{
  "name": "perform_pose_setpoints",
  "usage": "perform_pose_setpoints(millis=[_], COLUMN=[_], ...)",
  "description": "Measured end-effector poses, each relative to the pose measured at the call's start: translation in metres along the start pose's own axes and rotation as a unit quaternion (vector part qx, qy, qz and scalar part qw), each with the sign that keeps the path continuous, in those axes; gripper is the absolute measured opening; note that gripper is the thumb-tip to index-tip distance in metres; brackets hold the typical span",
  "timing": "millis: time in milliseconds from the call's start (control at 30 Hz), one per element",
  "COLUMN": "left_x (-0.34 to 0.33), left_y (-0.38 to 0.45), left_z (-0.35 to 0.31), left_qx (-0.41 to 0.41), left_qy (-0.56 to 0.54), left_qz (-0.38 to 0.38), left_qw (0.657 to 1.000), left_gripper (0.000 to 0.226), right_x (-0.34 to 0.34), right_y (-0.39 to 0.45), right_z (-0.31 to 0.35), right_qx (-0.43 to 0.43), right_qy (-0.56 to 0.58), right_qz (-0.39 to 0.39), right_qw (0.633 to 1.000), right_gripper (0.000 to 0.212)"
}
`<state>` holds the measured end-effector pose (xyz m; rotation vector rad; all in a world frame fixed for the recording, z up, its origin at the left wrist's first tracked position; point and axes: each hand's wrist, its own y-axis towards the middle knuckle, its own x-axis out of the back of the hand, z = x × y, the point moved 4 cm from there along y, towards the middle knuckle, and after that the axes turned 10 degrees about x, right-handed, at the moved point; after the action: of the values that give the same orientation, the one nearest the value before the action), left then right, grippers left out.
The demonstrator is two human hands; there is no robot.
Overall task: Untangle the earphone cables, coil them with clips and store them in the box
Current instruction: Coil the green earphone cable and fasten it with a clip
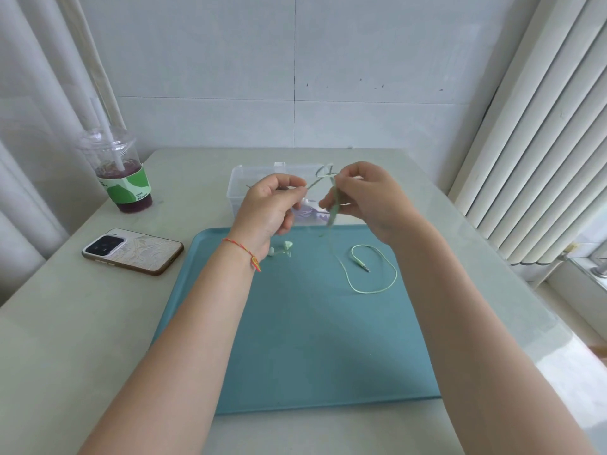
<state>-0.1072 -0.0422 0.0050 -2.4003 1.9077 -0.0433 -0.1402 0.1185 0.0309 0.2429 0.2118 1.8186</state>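
Pale-green earphone cable [374, 277], seemingly knotted, hangs pinched between left hand [272, 208] and right hand [364, 198], plug end looping on the tray [295, 356].

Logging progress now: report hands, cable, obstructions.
Left hand and right hand pinch green earphone cable, raised. Plug end on tray. Box behind, unobstructed.

Pale table [82, 323], tiled wall [328, 60], blinds [542, 142]

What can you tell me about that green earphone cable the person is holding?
The green earphone cable is thin, pale green and looks rubbery. Both hands pinch it above the teal tray, the left hand and right hand holding a small knotted loop between them. Its tail hangs down and curls on the tray, ending in a metal jack plug. Two earbuds lie under the left wrist.
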Motion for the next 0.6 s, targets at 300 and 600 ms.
perform_pose_setpoints(millis=[300, 600], left_x=[0.007, -0.013], left_y=[0.004, -0.005], left_z=[0.003, 0.001], left_qx=[0.022, -0.002], left_qy=[0.046, 0.114], left_qz=[-0.055, 0.07], left_qw=[0.997, 0.991], left_gripper=[0.014, 0.018], right_x=[0.031, 0.006], right_y=[0.002, 0.001], right_z=[0.008, -0.003], right_qx=[0.006, -0.002], right_qy=[-0.257, -0.259], right_qz=[-0.012, 0.088], right_qw=[0.966, 0.962], right_gripper=[0.014, 0.019])
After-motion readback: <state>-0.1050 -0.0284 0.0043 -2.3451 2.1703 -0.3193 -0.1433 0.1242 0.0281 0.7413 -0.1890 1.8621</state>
